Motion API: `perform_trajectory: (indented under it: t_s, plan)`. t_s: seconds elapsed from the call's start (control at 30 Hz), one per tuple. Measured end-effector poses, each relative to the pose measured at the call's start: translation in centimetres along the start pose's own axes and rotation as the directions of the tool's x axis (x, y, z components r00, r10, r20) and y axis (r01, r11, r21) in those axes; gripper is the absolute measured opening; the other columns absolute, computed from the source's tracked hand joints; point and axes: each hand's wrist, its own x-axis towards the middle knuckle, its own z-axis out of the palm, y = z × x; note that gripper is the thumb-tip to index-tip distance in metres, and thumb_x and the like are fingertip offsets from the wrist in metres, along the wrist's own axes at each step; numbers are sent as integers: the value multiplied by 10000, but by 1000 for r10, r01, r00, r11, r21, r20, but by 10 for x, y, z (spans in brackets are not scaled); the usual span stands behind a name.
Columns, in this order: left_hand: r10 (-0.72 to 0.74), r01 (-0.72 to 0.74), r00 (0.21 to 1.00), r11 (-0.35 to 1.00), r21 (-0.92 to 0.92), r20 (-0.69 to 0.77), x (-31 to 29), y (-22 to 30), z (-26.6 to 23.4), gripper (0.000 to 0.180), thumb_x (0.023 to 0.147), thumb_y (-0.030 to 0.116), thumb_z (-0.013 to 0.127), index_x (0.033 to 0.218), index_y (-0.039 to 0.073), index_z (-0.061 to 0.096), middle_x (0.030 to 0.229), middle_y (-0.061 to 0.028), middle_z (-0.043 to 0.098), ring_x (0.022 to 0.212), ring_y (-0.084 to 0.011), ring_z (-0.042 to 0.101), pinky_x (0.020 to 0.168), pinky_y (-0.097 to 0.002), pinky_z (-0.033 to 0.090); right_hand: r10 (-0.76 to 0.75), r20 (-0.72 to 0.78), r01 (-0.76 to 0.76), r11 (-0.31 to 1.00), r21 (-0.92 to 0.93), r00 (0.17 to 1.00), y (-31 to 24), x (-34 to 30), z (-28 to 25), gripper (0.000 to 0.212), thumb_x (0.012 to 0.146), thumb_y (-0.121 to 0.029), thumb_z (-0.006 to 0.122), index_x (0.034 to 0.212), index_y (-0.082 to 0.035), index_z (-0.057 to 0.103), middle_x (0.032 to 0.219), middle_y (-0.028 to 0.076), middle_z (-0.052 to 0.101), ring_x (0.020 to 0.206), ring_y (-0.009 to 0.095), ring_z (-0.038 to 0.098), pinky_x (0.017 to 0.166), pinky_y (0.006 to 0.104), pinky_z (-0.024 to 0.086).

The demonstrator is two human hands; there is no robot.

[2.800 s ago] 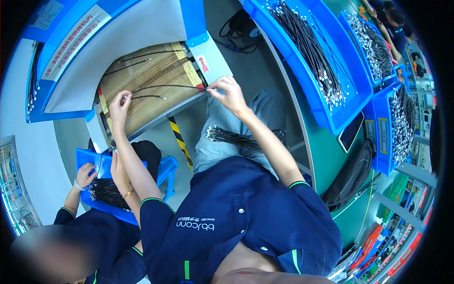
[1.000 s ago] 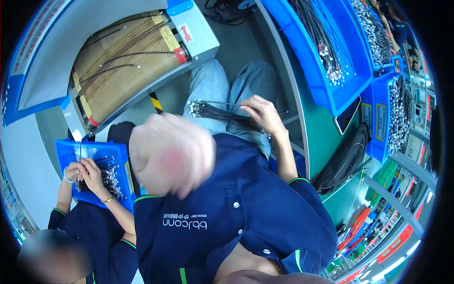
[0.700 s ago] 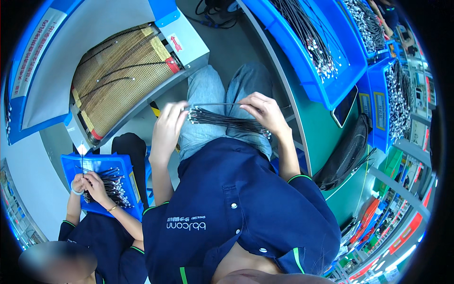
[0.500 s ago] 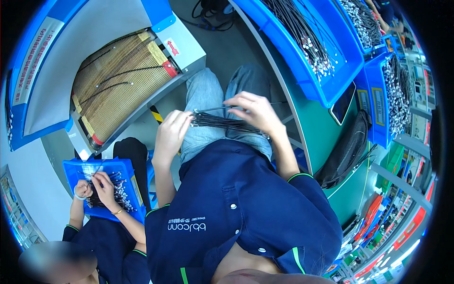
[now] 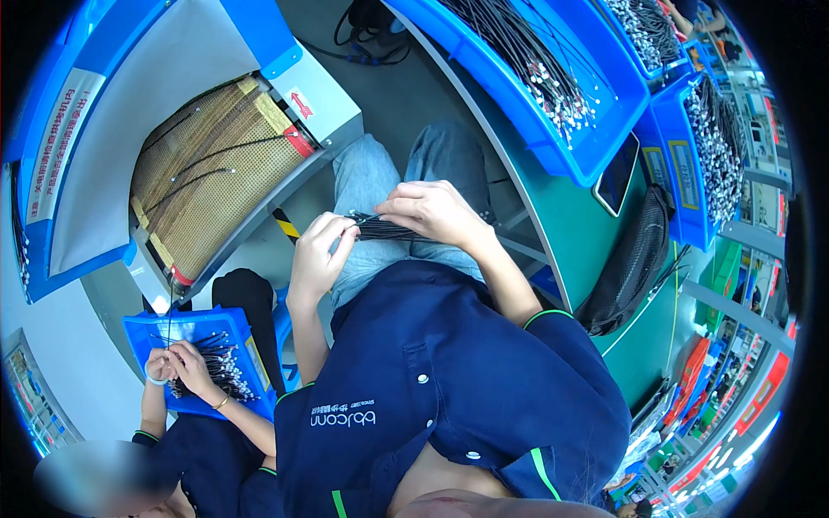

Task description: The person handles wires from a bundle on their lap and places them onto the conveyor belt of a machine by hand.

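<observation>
From the right hand (image 5: 432, 211), the floor (image 5: 395, 105) gives a gap toward twelve o'clock, between the conveyor (image 5: 203, 168) at ten and green table (image 5: 566, 229) at three. A big blue bin (image 5: 511, 99) blocks one to two.

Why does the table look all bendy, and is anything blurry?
In the head view, the fisheye lens curves the green table and blackens the corners; also in the head view, a smooth blur hides the co-worker's head, while the left hand and right hand look fairly clear.
</observation>
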Motion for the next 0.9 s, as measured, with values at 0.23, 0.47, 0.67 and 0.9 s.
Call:
perform_trajectory:
  t_s: [0.23,0.47,0.67,0.9]
  plan:
    - [-61,72,992,992,-99,109,5,-1,-3,115,877,87,544,861,-9,605,814,-115,587,762,-256,576,694,-322,445,-103,-12,101,986,-134,995,7,-3,-7,173,789,-166,668,958,-129,674,789,3,595,691,164,606,544,291,478]
    - [104,-103,995,985,141,3,10,3,2,116,846,125,616,885,15,620,860,-101,612,848,-256,591,744,-352,469,-127,7,125,969,-213,992,6,-3,-11,178,797,-161,654,973,-137,660,788,-3,589,680,152,602,509,286,467]
    - [267,-220,952,937,272,-148,7,-2,6,168,738,88,724,877,38,643,842,-70,634,836,-242,606,725,-346,487,-96,-9,93,983,-156,995,10,-4,-11,172,809,-166,648,977,-129,660,771,5,584,667,157,601,503,290,461]
    - [323,-237,925,902,360,-199,10,-3,10,126,728,76,720,832,41,657,835,-61,637,820,-233,605,717,-345,486,-118,2,116,972,-204,993,6,-3,-12,188,791,-137,646,979,-127,658,786,-8,579,671,144,589,511,280,463]
